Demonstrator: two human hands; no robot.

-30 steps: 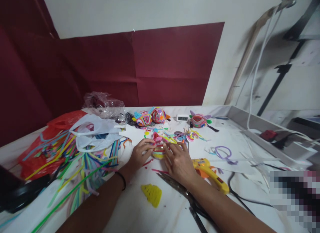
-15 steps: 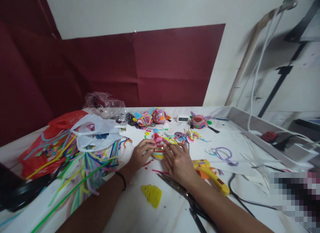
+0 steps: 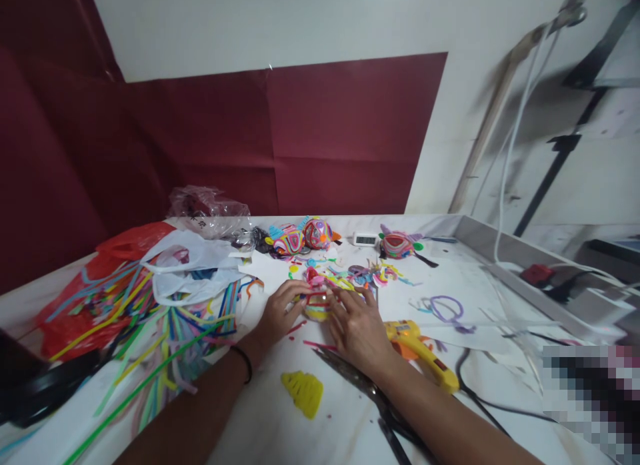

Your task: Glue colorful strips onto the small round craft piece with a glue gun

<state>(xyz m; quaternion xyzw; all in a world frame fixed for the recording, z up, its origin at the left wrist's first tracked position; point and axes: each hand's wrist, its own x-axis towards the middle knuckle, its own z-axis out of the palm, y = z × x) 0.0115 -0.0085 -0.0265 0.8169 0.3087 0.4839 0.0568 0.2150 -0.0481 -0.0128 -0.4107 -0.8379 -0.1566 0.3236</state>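
While the left hand [image 3: 283,310] curled inward, its thumb and fingertips apparently pinching one side of a small striped piece [image 3: 318,309], the right hand [image 3: 357,322] arched over the opposite side, its outer fingers slightly fanned and its foremost tips drawn in on the same upper edge. The striped piece sat on the bench [image 3: 265,422] between the two sets of fingertips, its red, pale and yellow bands showing; the exact contact was hidden. The step in hand looked like pressing or adjusting something along that edge, and the next move seemed to call for steady holding on the left and small, fine fingerwork on the right.

As for room, a heap of fuzzy sticks [image 3: 150,358] lay close to the left forearm, so there was little outward space. Between the forearms, nearer the wearer, a yellow piece [image 3: 305,394] lay with the most open bench around it. Scissors [image 3: 353,374] stretched beneath the right forearm, points toward the striped piece. Just right of that wrist rested a yellow glue gun [image 3: 433,363], its black cord [image 3: 500,400] a possible snag. Farther right, a grey trough [image 3: 530,293] bounded that side.
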